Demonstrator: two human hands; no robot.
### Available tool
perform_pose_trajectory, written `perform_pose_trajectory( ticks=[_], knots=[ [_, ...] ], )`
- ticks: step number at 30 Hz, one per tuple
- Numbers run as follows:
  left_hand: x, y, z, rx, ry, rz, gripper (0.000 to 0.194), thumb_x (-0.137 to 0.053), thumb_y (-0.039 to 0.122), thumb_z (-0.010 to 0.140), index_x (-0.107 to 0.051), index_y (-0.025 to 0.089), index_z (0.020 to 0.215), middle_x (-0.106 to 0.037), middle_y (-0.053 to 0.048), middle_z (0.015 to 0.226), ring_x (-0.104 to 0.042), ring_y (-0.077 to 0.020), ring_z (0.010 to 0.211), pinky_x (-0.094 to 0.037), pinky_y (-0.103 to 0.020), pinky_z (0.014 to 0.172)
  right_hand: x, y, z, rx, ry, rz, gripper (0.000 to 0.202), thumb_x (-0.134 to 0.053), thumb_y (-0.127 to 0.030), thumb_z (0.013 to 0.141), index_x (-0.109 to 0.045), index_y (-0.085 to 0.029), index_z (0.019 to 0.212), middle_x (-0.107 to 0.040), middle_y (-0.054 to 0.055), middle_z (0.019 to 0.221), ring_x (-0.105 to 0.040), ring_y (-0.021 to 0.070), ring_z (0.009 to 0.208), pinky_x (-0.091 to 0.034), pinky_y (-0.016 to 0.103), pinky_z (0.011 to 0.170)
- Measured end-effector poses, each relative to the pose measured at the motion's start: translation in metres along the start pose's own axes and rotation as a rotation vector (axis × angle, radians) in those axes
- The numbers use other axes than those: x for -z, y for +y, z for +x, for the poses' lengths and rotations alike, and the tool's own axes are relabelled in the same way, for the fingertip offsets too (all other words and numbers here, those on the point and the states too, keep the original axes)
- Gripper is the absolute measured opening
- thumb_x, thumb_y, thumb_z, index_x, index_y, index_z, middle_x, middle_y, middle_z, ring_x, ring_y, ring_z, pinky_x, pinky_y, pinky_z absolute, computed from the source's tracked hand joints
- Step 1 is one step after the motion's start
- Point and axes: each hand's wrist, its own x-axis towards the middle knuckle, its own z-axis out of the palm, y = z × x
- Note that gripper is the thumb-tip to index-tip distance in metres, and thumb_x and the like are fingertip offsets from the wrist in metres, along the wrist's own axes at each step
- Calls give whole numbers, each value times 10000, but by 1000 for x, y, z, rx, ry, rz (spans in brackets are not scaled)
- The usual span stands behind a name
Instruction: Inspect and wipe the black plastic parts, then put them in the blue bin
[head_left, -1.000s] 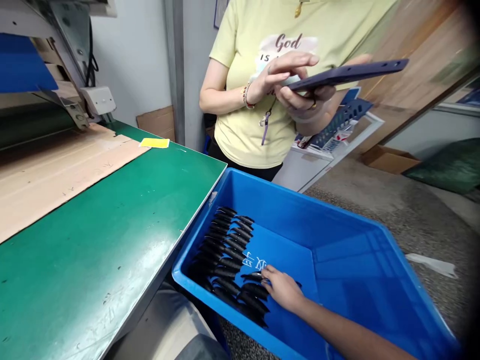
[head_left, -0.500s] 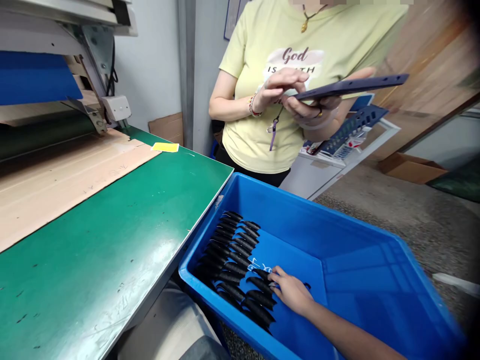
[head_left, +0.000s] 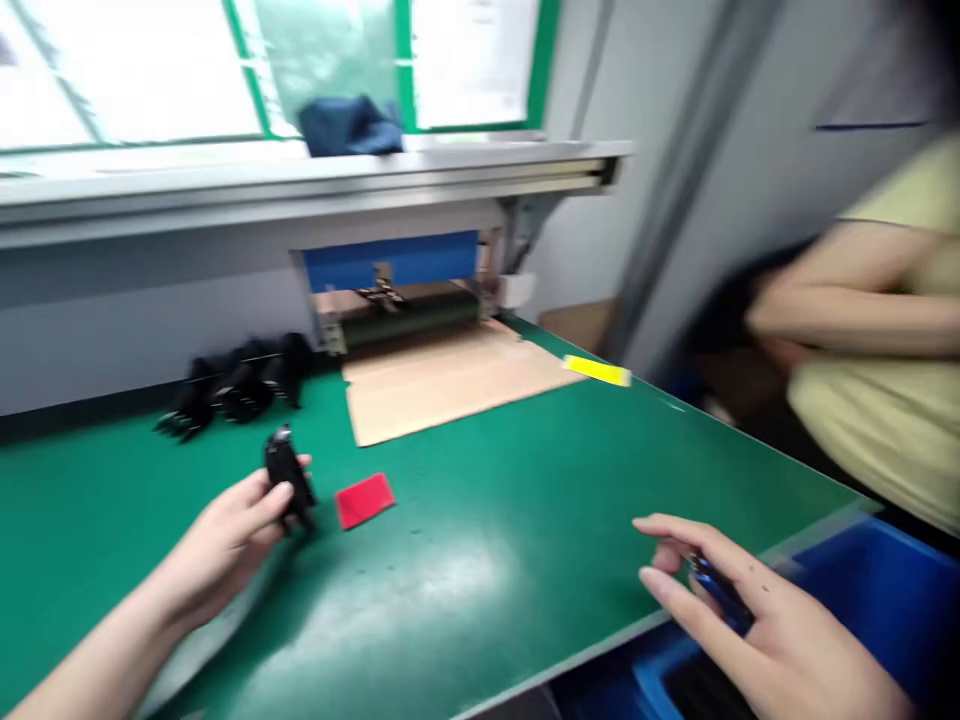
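My left hand (head_left: 240, 525) is above the green tabletop at the left, its thumb and fingers closed round a black piece (head_left: 286, 472). That piece is narrow and upright, and its exact kind is blurred. Just right of it lies a red rectangular piece (head_left: 365, 500). My right hand (head_left: 757, 600) hovers at the table's right front edge. Its thumb and forefinger are apart, while a small dark-blue tool with a metal end (head_left: 716, 588) is tucked in the palm under the other fingers; its kind is not clear.
Several black bundles (head_left: 240, 380) lie at the table's back left. Cardboard (head_left: 435, 385) covers the table before a roller (head_left: 412, 315) under a shelf (head_left: 300, 190). A yellow strip (head_left: 598, 370) lies beside it. The blue bin (head_left: 885, 580) and a person (head_left: 877, 330) are at right.
The view has swung left from the blue bin to the green table. My right hand has left the black pieces in the bin. My left hand has come into view holding a black piece.
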Motion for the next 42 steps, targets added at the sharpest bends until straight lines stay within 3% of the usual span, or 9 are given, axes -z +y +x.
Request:
perform_pose_trajectory(
  ticks=[3,6,10,13,16,22,29,38,42],
  knots=[
    [9,-5,0,-61,-87,-387,416,-679,348,833,-557,187,1197,-584,-70,1179,-536,-199,1052,-431,-299,896,-53,-92,54,318,-174,108,503,-502,-548,917,-401,-294,1339,-586,48,1138,-606,204,926,-526,289,752],
    [18,-8,0,-190,-131,-517,405,-702,285,818,-554,231,1191,-548,-78,1262,-502,-210,1162,-382,-326,996,-102,-175,91,605,-364,118,487,-488,-558,933,-369,-331,1347,-539,54,1206,-548,236,1026,-501,366,828],
    [36,-15,-1,-317,-149,-580,415,-725,277,795,-561,252,1176,-543,-79,1264,-503,-248,1185,-372,-371,1025,-157,-233,123,783,-387,171,486,-278,-624,965,-468,-243,1199,-551,72,1012,-510,243,872,-445,397,745],
    [48,-22,4,-339,-146,-546,410,-709,310,809,-553,267,1185,-530,-73,1264,-503,-260,1181,-379,-373,1016,-185,-238,130,799,-298,226,593,-142,-656,950,-510,-206,1063,-522,64,888,-474,225,774,-378,353,681],
    [53,-27,9,-329,-189,-509,410,-690,340,823,-541,274,1200,-521,-69,1247,-512,-257,1160,-385,-365,1008,-197,-229,127,775,-281,229,629,-133,-690,925,-519,-198,997,-496,50,841,-442,209,726,-323,324,648],
    [52,-29,11,-244,-212,-533,423,-716,396,796,-548,283,1167,-517,-60,1193,-511,-236,1127,-408,-350,981,-197,-220,125,736,-310,146,692,-110,-735,895,-549,-199,885,-464,31,776,-386,200,674,-227,305,619],
    [57,-30,11,-209,-265,-463,410,-704,405,804,-544,289,1163,-492,-58,1182,-488,-226,1121,-412,-346,974,-205,-217,124,764,-316,143,648,-149,-714,921,-436,-185,683,-423,2,670,-322,183,627,-138,290,592],
    [59,-33,9,-246,-280,-390,393,-687,410,815,-529,291,1155,-470,-55,1177,-453,-226,1136,-394,-341,985,-208,-212,120,810,-268,145,620,-139,-648,970,-400,-178,661,-431,-17,614,-310,158,572,-151,288,578],
    [60,-37,10,-263,-276,-341,423,-680,414,818,-512,275,1180,-458,-75,1191,-447,-247,1135,-395,-370,984,-208,-210,120,794,-364,171,641,-117,-691,940,-396,-184,665,-447,-18,606,-334,158,566,-173,286,577]
  ],
)
